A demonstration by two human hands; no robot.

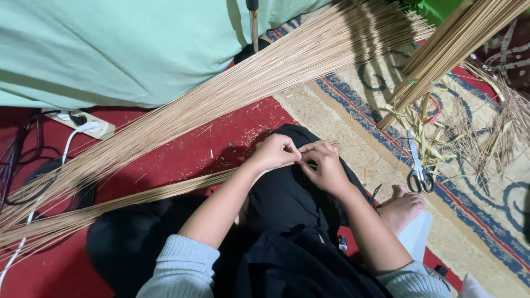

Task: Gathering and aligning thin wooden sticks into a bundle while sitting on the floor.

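pinching a thin pale strip (301, 156) at the centre of the frame, the left hand (274, 152) and the right hand (324, 165) meet fingertip to fingertip over a knee in black cloth (287, 193); each grip is pressed together on the strip, which is too small to make out further. a long sheaf of tan sticks (232, 94) runs from the upper right of the frame down to the lower left, passing just above the hands, over a red mat (187, 149). a second bundle of sticks (452, 49) slants in the upper right corner. scissors (418, 165) lie at the right on a patterned rug (486, 215), among yellow-green scraps (425, 124). a bare foot (402, 208) rests right of centre. a white power strip (83, 122) sits at the left, with a plug in it; no container shows
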